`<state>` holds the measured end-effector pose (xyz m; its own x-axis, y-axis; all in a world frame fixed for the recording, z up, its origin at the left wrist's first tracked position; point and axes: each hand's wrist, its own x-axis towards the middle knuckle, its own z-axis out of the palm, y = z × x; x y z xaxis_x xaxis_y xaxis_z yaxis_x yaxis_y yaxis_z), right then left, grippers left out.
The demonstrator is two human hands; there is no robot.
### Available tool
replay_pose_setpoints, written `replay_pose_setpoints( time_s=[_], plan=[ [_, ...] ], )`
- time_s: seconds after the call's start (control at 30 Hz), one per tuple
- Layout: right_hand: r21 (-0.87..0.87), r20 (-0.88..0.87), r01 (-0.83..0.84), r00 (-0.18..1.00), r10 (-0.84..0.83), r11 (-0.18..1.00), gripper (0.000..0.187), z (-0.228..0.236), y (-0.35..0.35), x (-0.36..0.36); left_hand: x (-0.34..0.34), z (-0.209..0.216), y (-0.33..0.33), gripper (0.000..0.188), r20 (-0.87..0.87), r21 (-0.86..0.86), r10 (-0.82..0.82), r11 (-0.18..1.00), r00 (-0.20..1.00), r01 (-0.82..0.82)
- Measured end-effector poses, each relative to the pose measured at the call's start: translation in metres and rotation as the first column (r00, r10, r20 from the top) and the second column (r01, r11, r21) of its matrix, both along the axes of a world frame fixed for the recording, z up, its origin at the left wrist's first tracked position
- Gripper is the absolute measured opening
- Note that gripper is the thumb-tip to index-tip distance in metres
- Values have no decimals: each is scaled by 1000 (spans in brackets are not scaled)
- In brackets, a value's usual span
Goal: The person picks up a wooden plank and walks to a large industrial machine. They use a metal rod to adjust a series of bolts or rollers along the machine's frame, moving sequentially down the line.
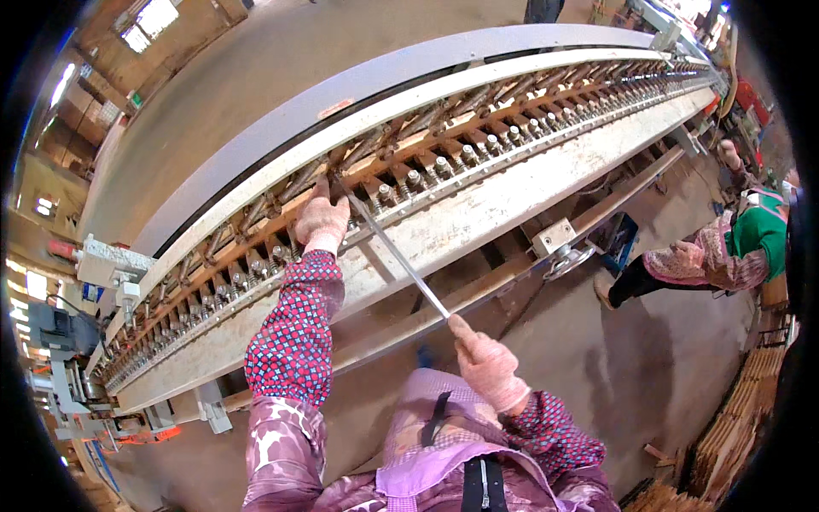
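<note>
A long grey metal bar [399, 256] slants from the machine toward my body. My right hand [490, 367], in a pinkish work glove, is closed round its near end. The bar's far end reaches in among the brown fittings of the machine's rail, where its shape is hard to make out. My left hand [324, 218], gloved alike, rests over the row of spring-loaded bolts [414, 179]. Its index finger stretches up to the brown rail [367, 164], with the thumb apart, beside the bar's far end.
The long machine's pale front beam [478, 224] crosses the view diagonally. Below it runs a lower bar with a metal block [554, 237] and handwheel [565, 263]. A co-worker in a green top [763, 230] is at the right. Stacked thin wood sheets [742, 410] lie lower right.
</note>
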<state>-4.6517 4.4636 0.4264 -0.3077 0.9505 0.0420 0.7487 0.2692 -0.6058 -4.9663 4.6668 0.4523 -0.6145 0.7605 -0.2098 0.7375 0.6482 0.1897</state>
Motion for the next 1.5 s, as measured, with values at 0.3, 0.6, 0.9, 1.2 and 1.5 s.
replay_pose_setpoints(
  time_s=[0.3,0.6,0.9,1.2,1.5],
  plan=[
    [78,149,-19,989,7,997,45,27,-11,3,-2,-8,-4,76,-14,17,-8,1000,1000,8],
    [170,367,-133,928,62,976,46,75,5,6,-8,11,-8,78,46,5,-99,995,994,99],
    [181,507,-269,850,144,946,58,116,23,4,-18,-12,-9,81,40,31,-153,988,988,151],
    [228,354,-137,934,49,964,54,77,1,-9,-18,-24,-6,78,15,39,-149,988,989,148],
    [189,567,-219,820,76,957,57,111,6,-8,-15,-15,-6,76,35,63,-156,986,987,154]
  ],
)
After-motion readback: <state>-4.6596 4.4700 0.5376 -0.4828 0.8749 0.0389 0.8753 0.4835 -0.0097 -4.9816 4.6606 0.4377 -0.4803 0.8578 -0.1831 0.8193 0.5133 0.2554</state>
